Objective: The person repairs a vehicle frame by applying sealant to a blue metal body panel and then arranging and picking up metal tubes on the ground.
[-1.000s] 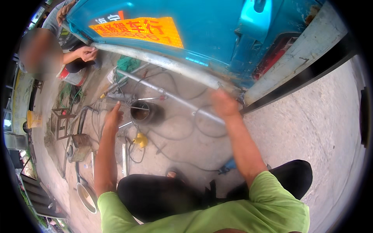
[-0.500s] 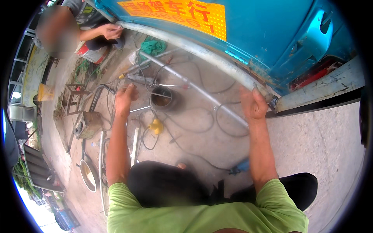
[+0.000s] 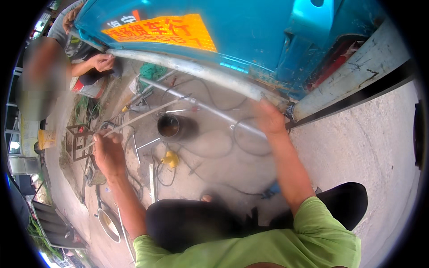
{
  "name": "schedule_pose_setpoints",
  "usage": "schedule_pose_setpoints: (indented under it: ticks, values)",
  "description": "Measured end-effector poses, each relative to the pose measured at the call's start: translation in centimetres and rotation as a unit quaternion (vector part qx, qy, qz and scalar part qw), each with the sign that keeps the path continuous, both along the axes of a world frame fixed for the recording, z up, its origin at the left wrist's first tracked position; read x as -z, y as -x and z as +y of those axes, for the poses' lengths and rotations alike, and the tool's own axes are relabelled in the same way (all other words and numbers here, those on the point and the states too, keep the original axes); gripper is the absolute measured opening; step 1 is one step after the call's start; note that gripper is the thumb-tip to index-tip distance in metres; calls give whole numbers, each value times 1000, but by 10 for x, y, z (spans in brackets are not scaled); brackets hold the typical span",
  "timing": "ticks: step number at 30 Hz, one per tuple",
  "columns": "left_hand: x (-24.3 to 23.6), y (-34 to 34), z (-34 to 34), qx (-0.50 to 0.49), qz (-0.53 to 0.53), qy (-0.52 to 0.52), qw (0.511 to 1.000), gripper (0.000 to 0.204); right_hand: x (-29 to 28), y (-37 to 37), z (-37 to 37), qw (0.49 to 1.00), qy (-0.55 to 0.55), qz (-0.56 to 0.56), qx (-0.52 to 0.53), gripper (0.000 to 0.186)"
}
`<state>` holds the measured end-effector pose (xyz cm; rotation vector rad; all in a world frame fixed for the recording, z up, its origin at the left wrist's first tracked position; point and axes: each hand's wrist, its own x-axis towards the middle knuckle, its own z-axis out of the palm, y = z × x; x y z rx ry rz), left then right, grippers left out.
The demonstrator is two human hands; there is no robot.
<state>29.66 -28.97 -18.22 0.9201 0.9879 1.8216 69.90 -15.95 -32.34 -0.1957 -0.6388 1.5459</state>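
Observation:
My left hand (image 3: 108, 154) is closed around a thin pale rod (image 3: 147, 110), which slants up to the right over the ground. My right hand (image 3: 271, 118) is raised close to the right end of a grey metal pipe (image 3: 187, 67). Its fingers look stretched out but are blurred, and I cannot tell whether they touch the pipe. That pipe runs along the lower edge of a blue vehicle panel (image 3: 250, 27). Near the right hand it meets a thick, scratched grey beam (image 3: 348, 76).
A person (image 3: 103, 62) crouches at the far left beside the pipe. On the concrete lie a long silvery tube (image 3: 210, 109), a dark round pot (image 3: 170, 127), a yellow connector (image 3: 170, 159), cables and a blue tool (image 3: 270, 191). A pale basin (image 3: 109, 225) sits lower left.
The thin rod now shows in my left hand, which has moved left and down. My right hand has shifted left. The whole view has turned, so the vehicle and pipe appear further left.

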Motion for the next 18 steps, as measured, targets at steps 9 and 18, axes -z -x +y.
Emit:
schedule_pose_setpoints:
  ticks: [9,18]
  values:
    - [-26,-76,37,54,84,-40,994,28,-2,-3,-3,999,14,-20,-22,61]
    - [-28,-103,69,61,151,-18,987,28,3,-1,-4,998,34,-45,-26,60]
